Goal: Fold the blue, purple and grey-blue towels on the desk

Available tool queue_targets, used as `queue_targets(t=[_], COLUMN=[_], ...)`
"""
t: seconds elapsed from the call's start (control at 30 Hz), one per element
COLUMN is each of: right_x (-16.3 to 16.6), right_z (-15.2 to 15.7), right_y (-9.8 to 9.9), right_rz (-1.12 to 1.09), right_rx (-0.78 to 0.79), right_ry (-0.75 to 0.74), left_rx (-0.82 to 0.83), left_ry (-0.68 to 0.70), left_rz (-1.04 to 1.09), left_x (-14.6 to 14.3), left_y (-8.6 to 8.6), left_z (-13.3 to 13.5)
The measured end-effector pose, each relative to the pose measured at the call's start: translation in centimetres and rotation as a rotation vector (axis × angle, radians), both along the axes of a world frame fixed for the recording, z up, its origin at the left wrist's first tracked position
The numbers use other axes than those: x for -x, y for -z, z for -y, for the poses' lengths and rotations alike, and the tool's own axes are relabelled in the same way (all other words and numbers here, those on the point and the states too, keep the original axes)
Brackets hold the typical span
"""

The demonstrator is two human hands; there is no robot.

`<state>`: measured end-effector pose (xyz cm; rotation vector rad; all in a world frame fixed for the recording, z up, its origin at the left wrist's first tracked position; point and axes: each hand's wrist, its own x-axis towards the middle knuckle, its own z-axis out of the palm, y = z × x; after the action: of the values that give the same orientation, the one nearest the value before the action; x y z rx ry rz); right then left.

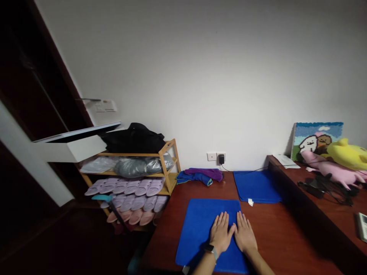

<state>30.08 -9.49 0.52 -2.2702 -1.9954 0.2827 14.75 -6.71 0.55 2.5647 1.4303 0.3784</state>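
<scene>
A blue towel [197,225] lies spread flat on the reddish-brown wooden table in front of me. My left hand [221,233] rests palm down on its right half, fingers stretched out, with a watch on the wrist. Beside it, my right hand [244,233] lies flat over the towel's right edge, its fingers straight. The two thumbs meet or nearly meet. A small white tag [185,269] shows at the towel's near left corner. Farther back on the right is another blue towel [256,186], flat, with a white tag at its near edge.
Crumpled blue and purple cloths [200,175] lie against the wall. A black plug [221,159] sits in the socket, its cable running right. On the left stands a shoe rack [169,168] with slippers and a black bag. Plush toys [329,168] and cables occupy the raised right-hand surface.
</scene>
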Motion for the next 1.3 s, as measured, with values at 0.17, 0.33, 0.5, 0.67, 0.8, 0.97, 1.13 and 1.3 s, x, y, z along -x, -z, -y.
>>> queue_targets(t=[0.17,0.33,0.5,0.67,0.8,0.97,1.13,1.3], right_x=[0.2,0.1,-0.4,-0.4,-0.1,-0.1,-0.3,-0.3], right_z=[-0.1,-0.1,1.8,4.9,5.5,5.1,5.2,5.2], right_y=[0.5,-0.4,-1.3,-0.7,-0.5,-0.3,0.6,0.7], right_rz=[-0.007,-0.021,-0.08,-0.081,-0.083,-0.118,-0.098,-0.062], right_rx=[-0.023,0.012,0.009,-0.013,-0.016,-0.041,-0.049,-0.044], right_ry=[0.029,0.042,0.05,-0.002,0.002,0.005,-0.025,-0.028], left_rx=[-0.004,-0.031,-0.066,-0.067,-0.091,-0.201,-0.122,-0.05], left_ry=[-0.263,-0.37,-0.361,-0.359,-0.34,-0.149,0.17,0.074], left_rz=[-0.101,-0.111,-0.089,-0.091,-0.111,-0.071,-0.014,-0.019], left_x=[10.5,16.5,15.9,16.2,16.5,10.9,1.1,1.3], left_y=[-0.4,-0.7,-0.3,0.0,-0.4,-1.8,-1.4,0.3], left_z=[-1.0,-1.0,-0.9,-1.3,-1.4,0.2,3.1,3.9])
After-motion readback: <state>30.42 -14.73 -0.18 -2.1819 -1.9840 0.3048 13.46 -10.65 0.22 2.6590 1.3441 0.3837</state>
